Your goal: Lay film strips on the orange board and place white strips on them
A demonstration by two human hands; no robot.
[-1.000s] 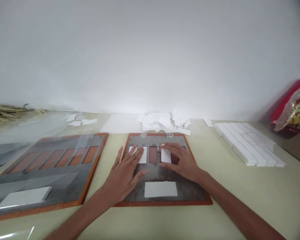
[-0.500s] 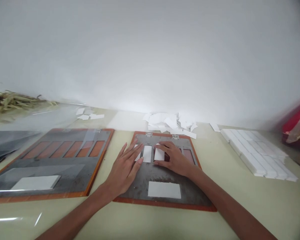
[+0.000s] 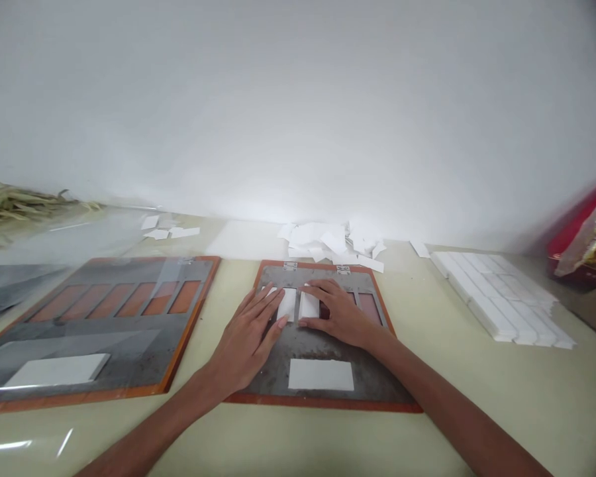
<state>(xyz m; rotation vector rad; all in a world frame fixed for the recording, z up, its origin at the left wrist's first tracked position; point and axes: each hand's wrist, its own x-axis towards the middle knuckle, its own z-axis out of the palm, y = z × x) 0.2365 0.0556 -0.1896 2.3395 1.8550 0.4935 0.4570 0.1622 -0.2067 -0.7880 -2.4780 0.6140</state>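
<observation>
A grey board with a red-brown border lies in front of me, with a row of rectangular slots across it. My left hand rests flat over the slots at the left, fingers stretched out, partly covering white cards there. One white card shows in a slot beside its fingertips. My right hand holds another small white card between thumb and fingers, down at the neighbouring slot. Reddish slots show to the right of this hand. A larger white rectangle lies on the board's near part.
A similar slotted board lies to the left under clear sheeting, with a white block on it. White paper scraps lie at the wall. Rows of white card stacks stand right, near a red bag. Dry leaves lie far left.
The view has shifted slightly, so things sit a little further left. My right hand keeps the white card at the slot; my left hand stays flat on the board.
</observation>
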